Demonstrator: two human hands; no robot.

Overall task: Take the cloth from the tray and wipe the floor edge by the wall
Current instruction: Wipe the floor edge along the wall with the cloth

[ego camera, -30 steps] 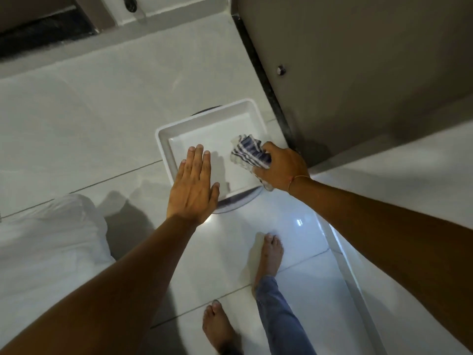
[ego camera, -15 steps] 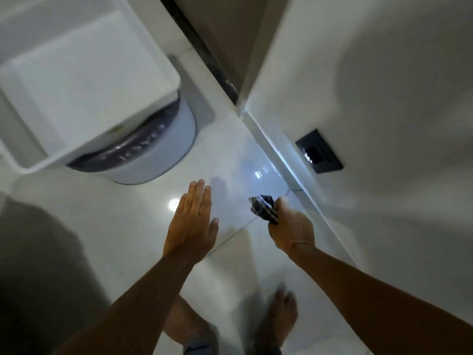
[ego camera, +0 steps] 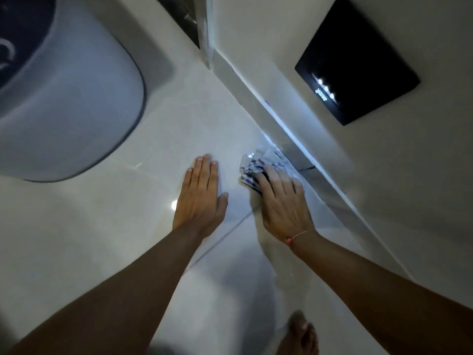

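Note:
A crumpled blue-and-white striped cloth [ego camera: 258,162] lies on the glossy white floor right beside the skirting [ego camera: 302,142] at the foot of the wall. My right hand [ego camera: 284,201] presses flat on the cloth's near part, fingers spread over it. To its left my left hand [ego camera: 201,198] rests palm down on the bare floor tile, fingers together, holding nothing. The tray is out of view.
A round grey stool or bin [ego camera: 76,98] fills the upper left, close to my left hand. A black switch plate [ego camera: 358,73] with small lights sits low on the white wall. My bare foot [ego camera: 299,334] shows at the bottom. A tile joint [ego camera: 230,226] runs under my hands.
I have dropped down towards the floor. My right hand carried the cloth from mid-air down onto the floor by the skirting, and my left hand has come down flat on the tile.

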